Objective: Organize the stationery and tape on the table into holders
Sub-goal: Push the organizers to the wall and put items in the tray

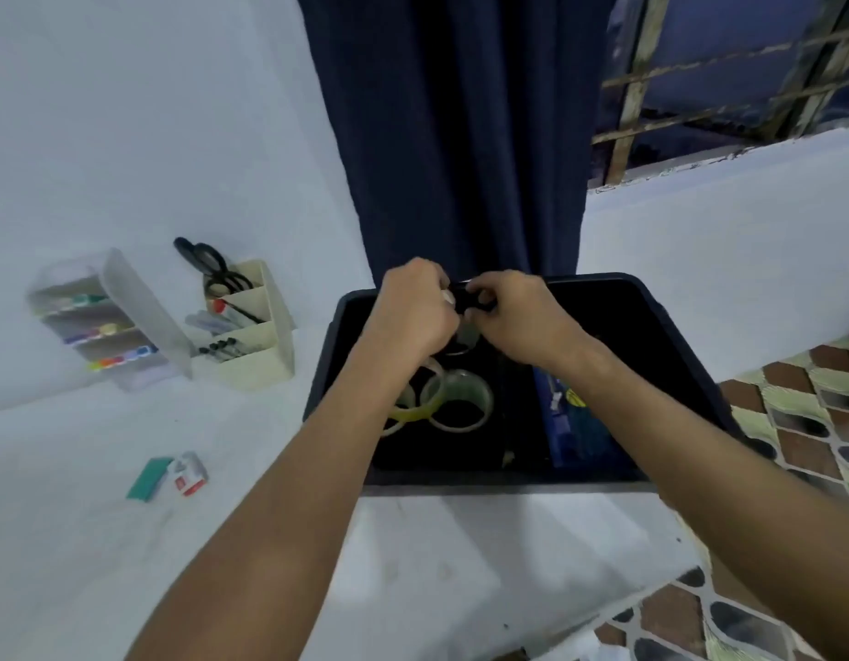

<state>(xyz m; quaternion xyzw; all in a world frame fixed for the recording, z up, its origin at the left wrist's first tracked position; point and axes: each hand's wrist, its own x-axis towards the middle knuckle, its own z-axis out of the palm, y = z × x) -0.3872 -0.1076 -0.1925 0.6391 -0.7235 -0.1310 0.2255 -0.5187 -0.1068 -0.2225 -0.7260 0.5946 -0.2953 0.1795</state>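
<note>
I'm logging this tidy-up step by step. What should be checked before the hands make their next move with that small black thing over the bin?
1. Left hand and right hand both grip the small black item: ok.
2. What the item is: cannot tell, blurred.
3. Item is over the black bin: ok.
4. Tape rolls lie in the bin: ok.
5. Beige holder upright with scissors in it: ok.
6. Small boxes put away: not ok, they lie on the table.

Kinda dim indoor light with a cold blue cast, soft all over and a bit smeary, black bin (pixel 651 326) interior crushed to near pure dark, window (pixel 727 64) showing deep blue, faint shadows on the white table (pixel 460 541), wide-angle bending at the edges
</note>
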